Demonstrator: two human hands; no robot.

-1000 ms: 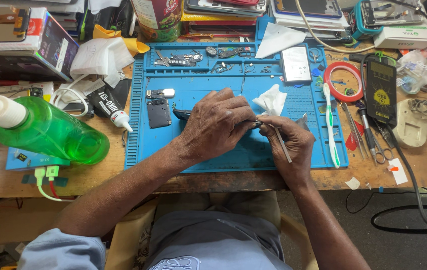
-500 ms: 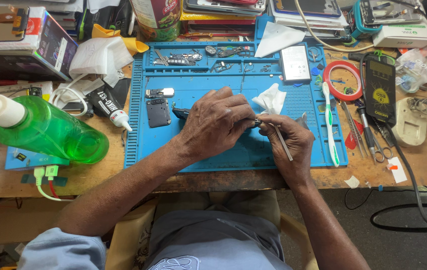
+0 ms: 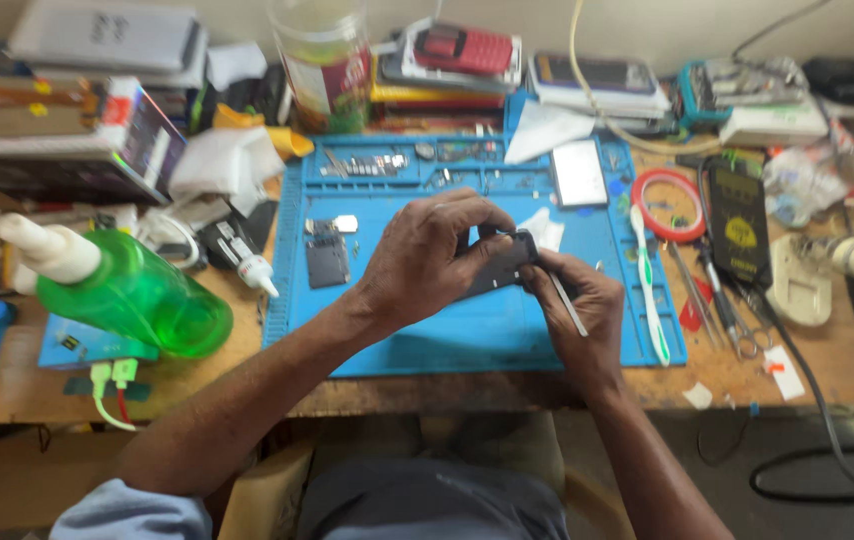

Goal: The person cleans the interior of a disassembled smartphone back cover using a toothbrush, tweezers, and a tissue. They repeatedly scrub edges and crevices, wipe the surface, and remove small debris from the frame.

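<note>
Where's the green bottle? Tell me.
In the head view the green bottle lies on its side on the wooden bench, left of the blue mat and well clear of the left hand.

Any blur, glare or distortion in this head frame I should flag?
Head view: even, soft light, no hard shadows; left hand and right hand slightly soft over the dark phone; wide-lens bending at the edges; mild sheen on the green bottle.
</note>
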